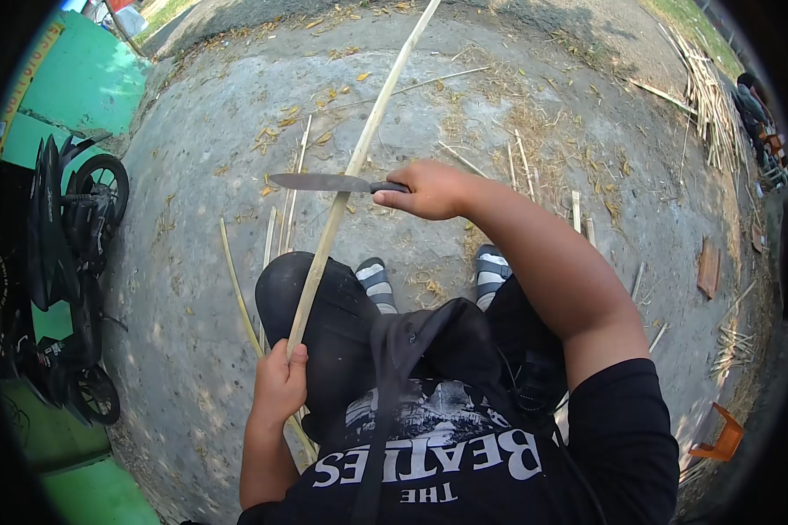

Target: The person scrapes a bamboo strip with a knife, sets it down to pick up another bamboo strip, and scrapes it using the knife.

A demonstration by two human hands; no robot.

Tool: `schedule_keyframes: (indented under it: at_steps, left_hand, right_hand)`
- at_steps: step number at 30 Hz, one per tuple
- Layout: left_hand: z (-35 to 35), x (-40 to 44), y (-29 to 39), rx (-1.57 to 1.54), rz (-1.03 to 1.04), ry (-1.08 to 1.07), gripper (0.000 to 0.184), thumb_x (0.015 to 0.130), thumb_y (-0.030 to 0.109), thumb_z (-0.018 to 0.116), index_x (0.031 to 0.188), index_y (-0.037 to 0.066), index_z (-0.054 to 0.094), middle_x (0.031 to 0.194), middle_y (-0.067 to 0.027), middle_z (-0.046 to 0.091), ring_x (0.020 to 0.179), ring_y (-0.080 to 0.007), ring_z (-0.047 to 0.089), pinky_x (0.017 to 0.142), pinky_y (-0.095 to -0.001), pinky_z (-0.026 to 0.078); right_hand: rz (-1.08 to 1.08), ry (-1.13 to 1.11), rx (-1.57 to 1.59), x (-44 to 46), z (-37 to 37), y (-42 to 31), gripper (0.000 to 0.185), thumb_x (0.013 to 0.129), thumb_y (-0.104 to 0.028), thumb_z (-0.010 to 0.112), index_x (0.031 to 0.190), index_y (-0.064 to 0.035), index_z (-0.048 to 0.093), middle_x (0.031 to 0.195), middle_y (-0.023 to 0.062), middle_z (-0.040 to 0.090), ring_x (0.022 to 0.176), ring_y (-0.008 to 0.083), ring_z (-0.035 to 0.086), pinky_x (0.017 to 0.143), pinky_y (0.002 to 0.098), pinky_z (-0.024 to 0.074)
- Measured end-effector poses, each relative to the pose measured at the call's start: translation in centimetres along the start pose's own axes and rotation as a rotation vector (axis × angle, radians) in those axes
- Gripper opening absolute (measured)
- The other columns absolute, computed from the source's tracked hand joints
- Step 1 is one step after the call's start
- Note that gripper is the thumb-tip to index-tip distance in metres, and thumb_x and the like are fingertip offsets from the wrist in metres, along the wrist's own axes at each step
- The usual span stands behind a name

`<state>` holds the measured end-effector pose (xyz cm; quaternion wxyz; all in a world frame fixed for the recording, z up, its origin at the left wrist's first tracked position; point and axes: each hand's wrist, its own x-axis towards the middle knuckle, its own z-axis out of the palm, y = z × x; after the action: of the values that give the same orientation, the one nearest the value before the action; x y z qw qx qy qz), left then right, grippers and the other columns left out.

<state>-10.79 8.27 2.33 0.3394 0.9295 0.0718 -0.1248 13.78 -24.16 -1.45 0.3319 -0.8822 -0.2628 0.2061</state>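
Note:
My left hand (280, 383) is closed around the lower end of a long, pale bamboo strip (320, 262). The strip slants up and to the right, past my knee and out of the top of the view. In my right hand (429, 190) is the dark handle of a knife (320, 182). Its wide blade points left and lies across the strip, about at the strip's middle. Whether the edge bites into the bamboo cannot be made out. A yellowish strip (241, 284) lies beside my left knee, partly hidden lower down by my left hand and arm.
Loose thin strips (298, 166) and dry leaves are scattered on the concrete ground (193, 201). A motorcycle (70, 262) stands at the left by a green wall. A pile of split bamboo (709, 105) lies at the far right, above a brown block (709, 269) and an orange plastic piece (720, 433).

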Motion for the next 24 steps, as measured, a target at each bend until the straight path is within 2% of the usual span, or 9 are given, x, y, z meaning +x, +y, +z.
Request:
schedule_keyframes:
  at_steps: [2,3,6,9,12,13,15,19,24]
  left_hand:
    - [0.4,0.2,-0.9,-0.001,0.071,0.023,0.039,0.109,0.031,0.055,0.086,0.000,0.058,0.063,-0.0098,0.054,0.057,-0.0218,0.053,0.054,-0.0369,0.041]
    - [0.5,-0.1,-1.3,-0.004,0.102,0.030,0.039,0.110,0.032,0.055,0.086,0.001,0.059,0.060,-0.0037,0.052,0.056,-0.0128,0.050,0.053,-0.0332,0.040]
    - [0.3,-0.4,-0.9,-0.039,0.048,0.028,0.039,0.110,0.032,0.054,0.086,0.002,0.058,0.061,-0.0003,0.051,0.055,-0.0101,0.048,0.051,-0.0307,0.038]
    - [-0.1,-0.4,-2.4,-0.157,-0.023,-0.013,0.038,0.109,0.031,0.056,0.086,0.000,0.058,0.063,-0.0084,0.056,0.055,-0.0184,0.054,0.054,-0.0371,0.043]
    - [-0.8,-0.4,-2.3,-0.382,-0.205,-0.124,0.037,0.109,0.030,0.056,0.089,0.000,0.061,0.065,-0.0031,0.056,0.057,-0.0129,0.052,0.054,-0.0330,0.042]
    - [-0.9,-0.5,-2.4,-0.397,-0.197,-0.143,0.036,0.109,0.031,0.056,0.089,0.001,0.062,0.066,-0.0006,0.055,0.059,-0.0099,0.051,0.055,-0.0303,0.042]
    - [-0.9,-0.8,-2.1,-0.286,-0.112,-0.128,0.037,0.109,0.032,0.056,0.089,0.001,0.061,0.067,-0.0018,0.056,0.060,-0.0105,0.051,0.056,-0.0312,0.043]
    - [-1.5,-1.6,-0.9,-0.044,0.008,-0.112,0.041,0.105,0.038,0.062,0.088,0.000,0.060,0.066,-0.0086,0.059,0.061,-0.0170,0.055,0.058,-0.0369,0.045]
    - [-0.9,-2.9,0.9,0.006,0.021,-0.048,0.041,0.099,0.038,0.070,0.088,0.000,0.060,0.066,-0.0129,0.062,0.063,-0.0234,0.062,0.060,-0.0388,0.048]
  right_hand:
    - [-0.104,-0.073,-0.026,-0.5,0.5,-2.1,0.069,0.101,-0.066,0.051,0.104,0.0001,0.072,0.093,0.0234,0.071,0.094,0.0384,0.070,0.084,0.0483,0.0524]
    - [0.010,0.020,0.051,0.0,0.2,-0.9,0.069,0.101,-0.066,0.051,0.103,0.0007,0.072,0.092,0.0235,0.071,0.094,0.0381,0.070,0.084,0.0481,0.0524]
    - [0.235,0.212,0.174,1.0,-1.9,4.3,0.070,0.101,-0.065,0.052,0.102,0.0022,0.071,0.090,0.0231,0.070,0.093,0.0366,0.069,0.083,0.0471,0.0522]
    - [0.187,0.228,0.270,1.1,-1.4,5.1,0.069,0.101,-0.064,0.053,0.102,0.0026,0.071,0.082,0.0175,0.067,0.082,0.0300,0.064,0.077,0.0450,0.0501]
    - [0.048,0.363,0.662,1.3,-0.6,2.0,0.060,0.100,-0.058,0.062,0.102,0.0014,0.069,0.079,0.0094,0.063,0.077,0.0195,0.058,0.071,0.0381,0.0483]
    - [0.030,0.428,0.624,1.2,-0.4,1.8,0.057,0.099,-0.056,0.064,0.102,0.0012,0.069,0.079,0.0087,0.063,0.076,0.0187,0.058,0.070,0.0372,0.0481]
    - [-0.008,0.552,0.547,0.8,-0.3,1.4,0.052,0.098,-0.052,0.069,0.101,0.0006,0.069,0.078,0.0074,0.063,0.074,0.0171,0.057,0.069,0.0355,0.0478]
    - [0.061,0.553,0.428,-0.5,-0.8,1.3,0.048,0.095,-0.049,0.074,0.098,-0.0012,0.070,0.075,0.0050,0.061,0.072,0.0156,0.056,0.067,0.0359,0.0477]
    - [-0.023,0.615,0.705,-0.5,-1.1,0.7,0.039,0.092,-0.039,0.079,0.094,-0.0022,0.068,0.075,0.0002,0.059,0.071,0.0117,0.054,0.064,0.0323,0.0456]
